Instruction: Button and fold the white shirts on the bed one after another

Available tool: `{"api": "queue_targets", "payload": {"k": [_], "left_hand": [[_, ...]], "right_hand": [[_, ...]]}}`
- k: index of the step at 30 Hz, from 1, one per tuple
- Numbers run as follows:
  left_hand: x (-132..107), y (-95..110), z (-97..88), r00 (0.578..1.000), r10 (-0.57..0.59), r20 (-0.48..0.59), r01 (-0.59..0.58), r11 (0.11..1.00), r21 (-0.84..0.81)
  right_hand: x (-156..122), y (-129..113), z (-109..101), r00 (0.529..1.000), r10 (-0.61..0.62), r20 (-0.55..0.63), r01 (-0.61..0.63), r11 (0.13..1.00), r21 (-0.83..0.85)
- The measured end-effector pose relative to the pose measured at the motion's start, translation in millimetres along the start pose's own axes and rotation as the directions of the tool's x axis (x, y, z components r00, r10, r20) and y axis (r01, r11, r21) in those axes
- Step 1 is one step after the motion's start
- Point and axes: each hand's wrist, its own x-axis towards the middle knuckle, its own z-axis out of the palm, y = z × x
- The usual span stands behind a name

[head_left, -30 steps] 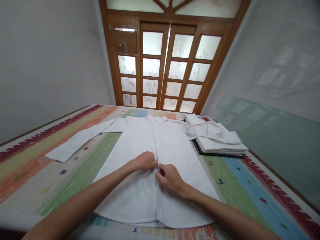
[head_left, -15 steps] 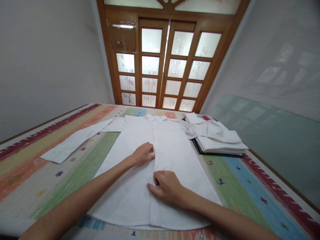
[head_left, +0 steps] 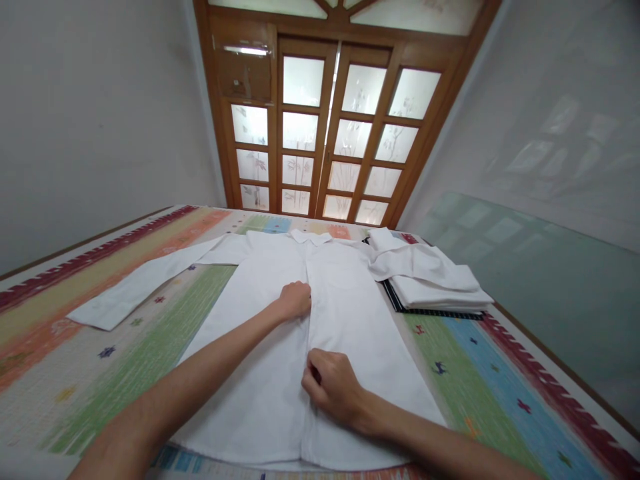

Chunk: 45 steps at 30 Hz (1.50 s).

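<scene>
A white long-sleeved shirt (head_left: 260, 373) lies spread front up, its collar at the far end and one sleeve stretched out to the left. Along the front placket, about mid-chest, my left hand (head_left: 296, 300) is closed with its fingertips on the edge of the cloth. Lower down the same placket, my right hand (head_left: 331, 385) pinches the fabric between curled fingers and thumb. The fingertips of both hands are partly hidden. The cloth creases slightly between the two hands.
On the right, a stack of folded white clothes (head_left: 440, 297) rests on a black item with a patterned edge (head_left: 395, 300); the shirt's other sleeve (head_left: 415, 263) seems to lie over it. Beneath is a striped multicolour cover (head_left: 165, 347). Wooden doors (head_left: 325, 133) stand beyond.
My left hand has moved slightly up the placket and turned, its fingers now more tucked in. My right hand has closed its thumb and fingers on the placket.
</scene>
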Motion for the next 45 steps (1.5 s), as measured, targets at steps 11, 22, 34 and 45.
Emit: {"api": "queue_targets", "payload": {"k": [11, 22, 34, 45], "left_hand": [[5, -26, 0.8, 0.96, 0.263, -0.093, -0.27, 0.96, -0.074], [41, -34, -1.5, 0.996, -0.081, -0.039, 0.052, 0.874, -0.484], [38, -65, 17.2, 0.946, 0.013, -0.325, -0.003, 1.0, 0.03], [21, -187, 1.1, 0.973, -0.128, -0.194, 0.143, 0.987, 0.067]], "right_hand": [[2, -3, -2, 0.993, -0.066, 0.102, 0.076, 0.992, -0.097], [-8, -22, -4, 0.942, -0.233, 0.24, 0.284, 0.937, -0.203], [-41, -13, 44, 0.741, -0.662, 0.112, 0.669, 0.714, -0.208], [-43, -10, 30, 0.758, -0.634, 0.153, 0.63, 0.772, 0.081]]}}
